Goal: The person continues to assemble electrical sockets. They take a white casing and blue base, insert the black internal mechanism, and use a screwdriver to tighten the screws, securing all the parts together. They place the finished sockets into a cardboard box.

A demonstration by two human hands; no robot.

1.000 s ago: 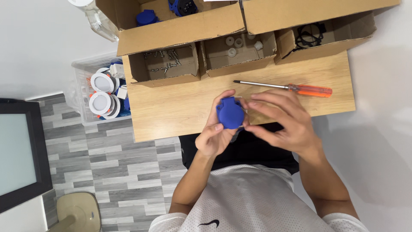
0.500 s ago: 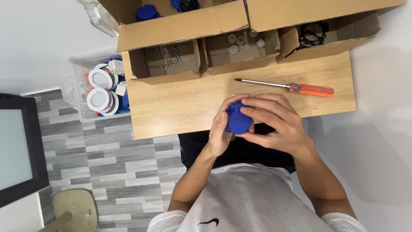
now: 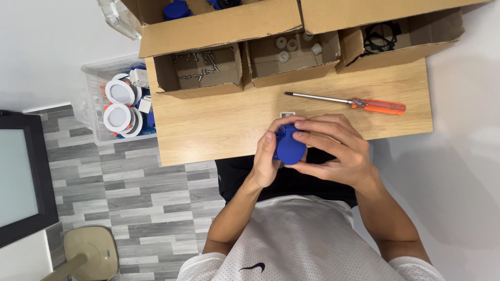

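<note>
I hold a round blue plastic part (image 3: 289, 147) over the near edge of the wooden table (image 3: 208, 130). My left hand (image 3: 265, 158) cups it from the left with the thumb on its side. My right hand (image 3: 336, 151) wraps it from the right, fingers curled across its top. A small white piece (image 3: 287, 113) lies on the table just beyond my fingers. An orange-handled screwdriver (image 3: 359, 104) lies further back to the right.
Three open cardboard boxes stand at the table's back: one with screws (image 3: 200, 70), one with small white parts (image 3: 289, 49), one with black rings (image 3: 383, 36). A clear bin (image 3: 96, 112) of round white lamps sits on the floor at left.
Both hands have turned the blue part and drawn it slightly nearer my body; my right fingers now cover more of it. The screwdriver has not moved on the table.
</note>
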